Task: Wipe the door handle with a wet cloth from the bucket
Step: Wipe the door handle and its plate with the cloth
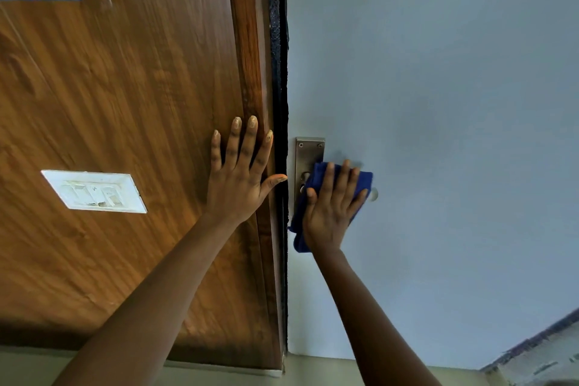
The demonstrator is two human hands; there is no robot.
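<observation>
Blue cloth (316, 207), folded into a pad, is pressed over the door handle (373, 194) by the right hand (332, 213). The fingers lie nearly flat and close together across the cloth, thumb alongside, holding it against the door rather than clenching it. Only a pale rounded end of the handle shows past the fingertips; its shape is otherwise covered and cannot be judged. A brushed metal backplate (308, 157) with two screws at its top sits just beside the door edge, its lower part behind the cloth. The door (438, 88) is pale grey-blue.

The left hand (241, 182) is spread wide open and empty, palm flat on the brown wood panel (141, 88), thumb reaching towards the dark gap (279, 72) between panel and door. A white switch plate (94, 192) is set in the panel, well left of that hand.
</observation>
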